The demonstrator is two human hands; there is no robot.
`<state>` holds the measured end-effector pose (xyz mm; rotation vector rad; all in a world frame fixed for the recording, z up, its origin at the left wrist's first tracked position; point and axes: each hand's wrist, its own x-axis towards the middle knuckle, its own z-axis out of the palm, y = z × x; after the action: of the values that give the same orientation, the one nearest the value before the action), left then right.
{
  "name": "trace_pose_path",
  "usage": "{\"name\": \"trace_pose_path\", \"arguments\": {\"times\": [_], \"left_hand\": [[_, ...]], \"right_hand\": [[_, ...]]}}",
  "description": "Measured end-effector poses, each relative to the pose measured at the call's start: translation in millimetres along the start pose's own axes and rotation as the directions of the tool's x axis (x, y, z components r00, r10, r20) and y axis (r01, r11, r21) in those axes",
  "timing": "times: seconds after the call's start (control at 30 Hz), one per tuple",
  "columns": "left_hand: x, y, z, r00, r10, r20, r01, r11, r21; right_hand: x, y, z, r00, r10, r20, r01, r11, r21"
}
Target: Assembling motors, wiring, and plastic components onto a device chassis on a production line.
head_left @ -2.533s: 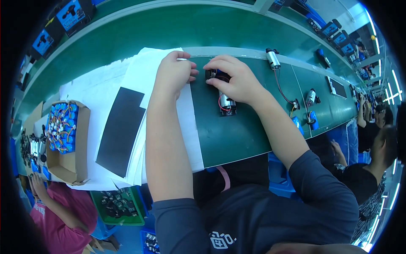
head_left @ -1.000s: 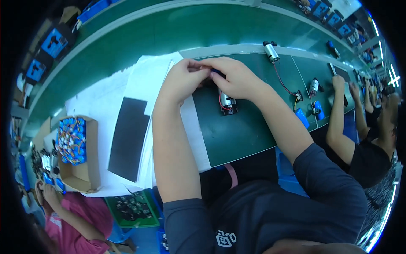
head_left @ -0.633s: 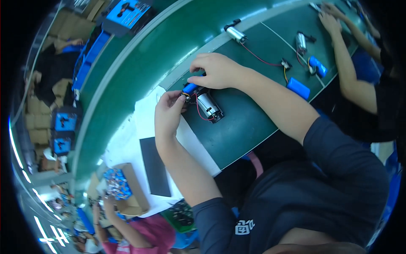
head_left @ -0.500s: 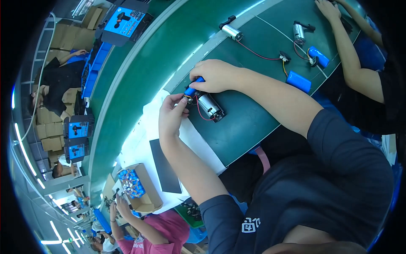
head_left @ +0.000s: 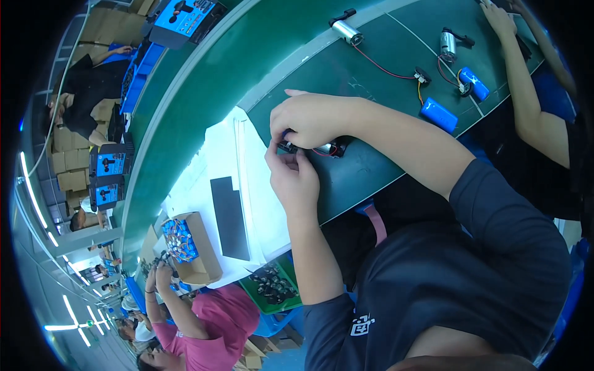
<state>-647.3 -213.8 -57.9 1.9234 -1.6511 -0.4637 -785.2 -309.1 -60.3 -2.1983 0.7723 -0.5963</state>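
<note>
On the green table (head_left: 352, 180), near white paper (head_left: 266, 213), a part-hidden motor (head_left: 327, 148), long axis crosswise, black end (head_left: 339, 149) rightward; black piece (head_left: 286, 146) pinched in left hand (head_left: 295, 178); right hand (head_left: 304, 119) curled, grip unclear; co-workers (head_left: 219, 328) around.

Left forearm (head_left: 314, 256) points between eleven and twelve o'clock, right forearm (head_left: 402, 141) toward ten; curled right hand (head_left: 304, 119) sits at twelve from left hand (head_left: 297, 185), the two seemingly touching

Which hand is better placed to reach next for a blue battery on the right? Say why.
Right, I'd judge. The right hand is closer to the nearer blue battery, its forearm beside it; the left hand sits beyond that forearm. Both hands, though, look busy.
</note>
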Motion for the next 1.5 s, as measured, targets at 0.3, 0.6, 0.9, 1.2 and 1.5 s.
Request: {"name": "trace_pose_path", "arguments": {"times": [0.3,0.6,0.9,1.2,1.5], "left_hand": [[18.2,-16.6,-13.4,0.970,0.235,-0.059,-0.235,0.972,-0.003],[13.5,-23.1,-13.5,0.992,0.122,-0.033,-0.125,0.984,-0.128],[-16.1,-17.1,-4.2,0.987,0.096,-0.129,-0.110,0.988,-0.111],[-14.8,-27.9,8.3,0.905,0.269,-0.330,-0.306,0.950,-0.064],[-21.3,-23.5,-1.8,0.974,0.082,-0.210,-0.139,0.952,-0.274]], "right_hand": [[-1.6,1.5,1.7,0.999,-0.004,-0.037,0.005,1.000,0.013],[1.3,0.9,0.0,0.997,-0.043,-0.070,0.041,0.999,-0.028],[0.7,0.5,-0.4,0.988,-0.150,0.033,0.148,0.987,0.055],[-17.4,-33.9,-18.8,0.983,-0.071,-0.170,0.059,0.996,-0.073],[-84.7,-50.6,20.2,0.893,0.054,-0.446,-0.177,0.955,-0.239]]}}
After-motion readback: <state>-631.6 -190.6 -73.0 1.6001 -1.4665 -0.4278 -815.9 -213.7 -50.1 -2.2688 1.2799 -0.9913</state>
